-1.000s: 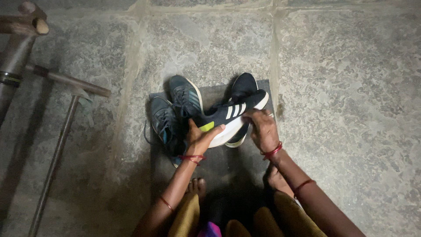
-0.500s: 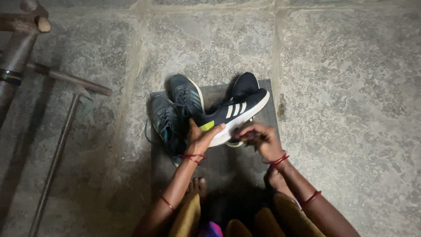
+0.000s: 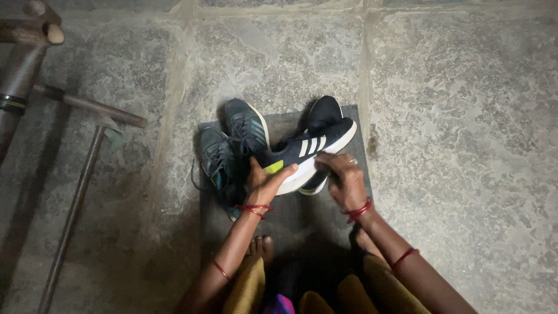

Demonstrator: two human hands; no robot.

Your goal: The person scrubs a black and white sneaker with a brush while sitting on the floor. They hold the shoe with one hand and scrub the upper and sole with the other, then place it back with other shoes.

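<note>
Head view, looking down at a dark mat point(image 3: 290, 224) on a stone floor point(image 3: 453, 104), with four shoes crowded at the mat's far edge. The left hand point(image 3: 263, 181) grips a dark sneaker point(image 3: 308, 148) with white stripes and a white sole by its heel, fingers point(image 3: 286, 170) clenched around the yellow-green heel patch, thumb along the back. The sneaker is tilted on its side, toe pointing to the mat's far right corner, sole turned toward the person. The right hand point(image 3: 344, 177) is pressed against that white sole near its middle, fingers curled; whether they pinch something small I cannot tell. A second dark shoe point(image 3: 323, 111) lies just behind and partly under the held one. Two teal shoes point(image 3: 232, 142) with loose laces sit at the mat's far left corner, touching each other and the left wrist. Red bangles point(image 3: 360, 209) ring both wrists. Metal bars point(image 3: 87, 151) lie on the floor well to the left, apart from the mat
</note>
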